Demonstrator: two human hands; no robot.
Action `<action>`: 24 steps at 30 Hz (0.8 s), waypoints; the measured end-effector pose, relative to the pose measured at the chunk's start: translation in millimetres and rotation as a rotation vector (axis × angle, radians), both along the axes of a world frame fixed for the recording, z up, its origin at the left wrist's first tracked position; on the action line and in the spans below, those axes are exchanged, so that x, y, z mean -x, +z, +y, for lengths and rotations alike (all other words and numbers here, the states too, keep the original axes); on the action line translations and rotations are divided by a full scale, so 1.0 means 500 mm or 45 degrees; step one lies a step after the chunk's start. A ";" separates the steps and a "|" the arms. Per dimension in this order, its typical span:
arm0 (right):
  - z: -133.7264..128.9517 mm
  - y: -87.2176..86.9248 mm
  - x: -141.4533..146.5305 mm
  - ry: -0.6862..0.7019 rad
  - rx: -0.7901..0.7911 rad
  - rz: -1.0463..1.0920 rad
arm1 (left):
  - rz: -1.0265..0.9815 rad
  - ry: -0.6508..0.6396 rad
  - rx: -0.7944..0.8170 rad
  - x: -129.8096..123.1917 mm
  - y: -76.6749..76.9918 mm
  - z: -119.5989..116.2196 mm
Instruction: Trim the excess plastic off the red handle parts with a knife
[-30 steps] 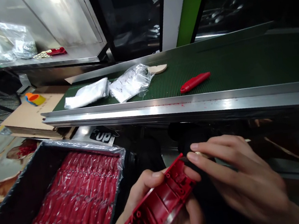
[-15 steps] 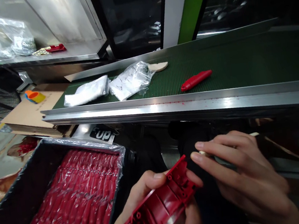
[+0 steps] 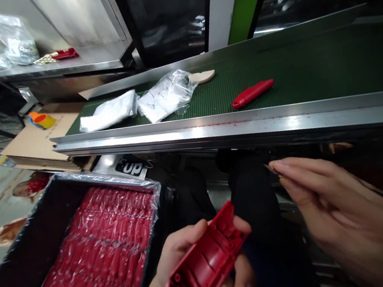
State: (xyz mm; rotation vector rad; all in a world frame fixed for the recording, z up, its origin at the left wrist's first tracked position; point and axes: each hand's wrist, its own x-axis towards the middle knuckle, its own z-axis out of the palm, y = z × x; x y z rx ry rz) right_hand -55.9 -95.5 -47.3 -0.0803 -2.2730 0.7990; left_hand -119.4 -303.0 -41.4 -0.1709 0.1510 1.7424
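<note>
My left hand point(image 3: 188, 260) is clenching the stiff, light-looking red plastic housing point(image 3: 205, 258) mid-body; my right hand's point(image 3: 342, 208) grip I cannot confirm.

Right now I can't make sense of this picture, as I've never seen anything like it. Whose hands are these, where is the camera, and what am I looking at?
These are a person's bare hands, and the camera is worn on their head, looking forward and down. Their left hand holds a red plastic casing, its hollow inside facing up. Their right hand is apart from it, and its fingertips may pinch something thin, too blurred to name. Ahead runs a green conveyor belt carrying a white bag, a clear bag and a red plastic piece. At left, a black bin holds many red parts under clear plastic.
</note>
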 end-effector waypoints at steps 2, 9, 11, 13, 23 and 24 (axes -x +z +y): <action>-0.005 0.000 -0.004 -0.006 0.019 -0.032 | -0.012 -0.004 -0.032 0.001 -0.003 -0.001; -0.039 0.006 -0.040 0.270 -0.005 -0.071 | 0.221 0.196 0.112 0.056 -0.027 0.029; -0.055 0.005 -0.048 0.380 -0.082 -0.093 | 0.350 0.282 0.263 0.080 -0.023 0.037; -0.070 0.003 -0.051 0.416 -0.124 -0.158 | 0.466 0.319 0.337 0.097 -0.017 0.041; -0.093 -0.012 -0.039 0.445 -0.165 -0.241 | 0.693 0.343 0.322 0.104 -0.005 0.043; -0.091 -0.012 -0.039 0.439 -0.158 -0.242 | 0.699 0.337 0.327 0.104 -0.005 0.043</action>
